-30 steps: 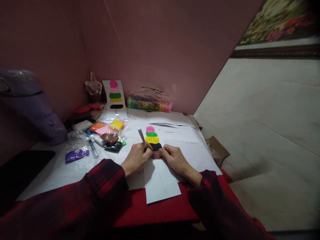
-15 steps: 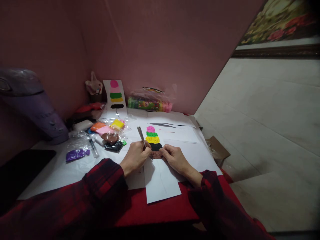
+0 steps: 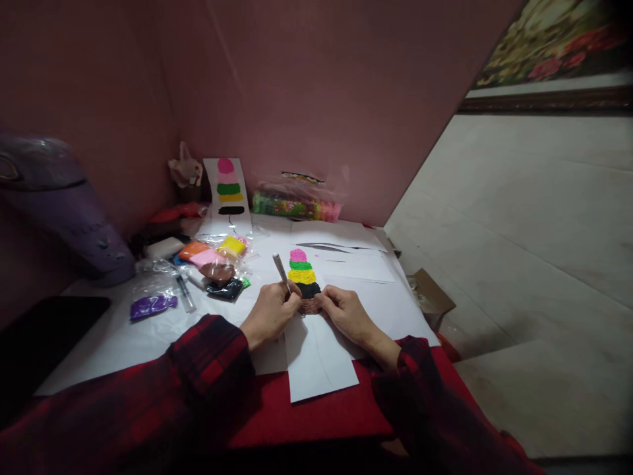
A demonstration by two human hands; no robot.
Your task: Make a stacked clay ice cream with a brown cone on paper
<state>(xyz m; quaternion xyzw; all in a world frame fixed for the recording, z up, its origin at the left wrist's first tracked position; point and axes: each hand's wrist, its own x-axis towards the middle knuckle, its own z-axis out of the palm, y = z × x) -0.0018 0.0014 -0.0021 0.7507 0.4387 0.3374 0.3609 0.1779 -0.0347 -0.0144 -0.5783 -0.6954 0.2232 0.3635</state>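
One pen-like tool (image 3: 281, 270) in the left hand (image 3: 271, 309), grip snug — right hand (image 3: 346, 315) pinch-tight at one brown band (image 3: 311, 307).

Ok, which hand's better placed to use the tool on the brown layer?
Probably your left hand: it holds the tool by the brown layer, while your right hand, at the layer's right edge, shows no tool.

Smooth matt paper strip (image 3: 324, 369), rough ridged clay-like bands (image 3: 301, 276), glossy clear plastic packets (image 3: 225, 291)
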